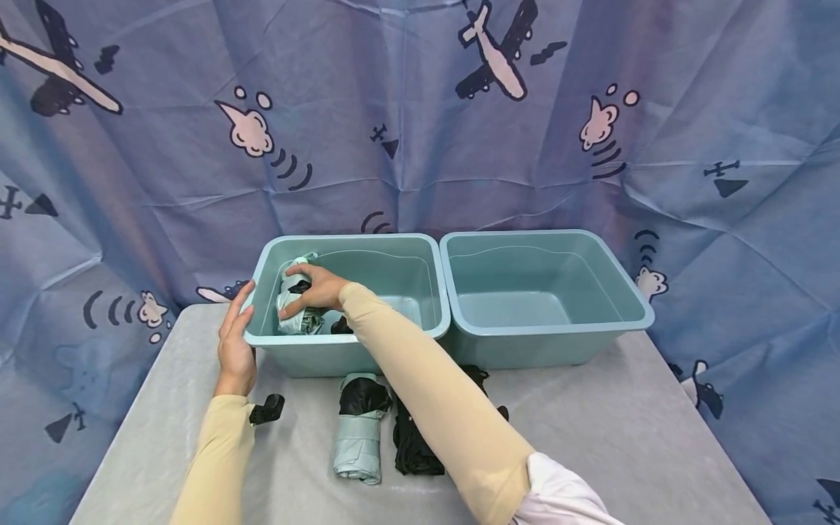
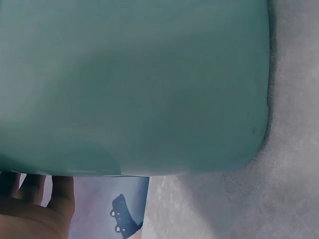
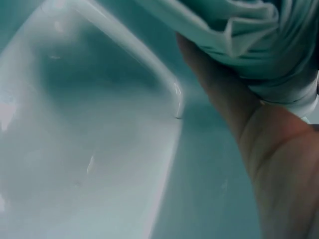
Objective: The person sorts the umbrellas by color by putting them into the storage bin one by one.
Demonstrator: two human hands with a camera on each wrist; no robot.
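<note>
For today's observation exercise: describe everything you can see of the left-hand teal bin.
The left bin is a rectangular tub of smooth, glossy teal plastic with a rolled rim and rounded corners. It stands upright on the grey table, side by side with a matching bin. The left hand rests against its near left corner. Inside, the right hand grips a folded pale-green umbrella.

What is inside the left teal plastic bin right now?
Inside the left teal plastic bin lies a folded mint-green umbrella, gripped from above by the right hand. A small black piece shows beside it. The forearm covers part of the bin floor, so anything there is hidden.
</note>
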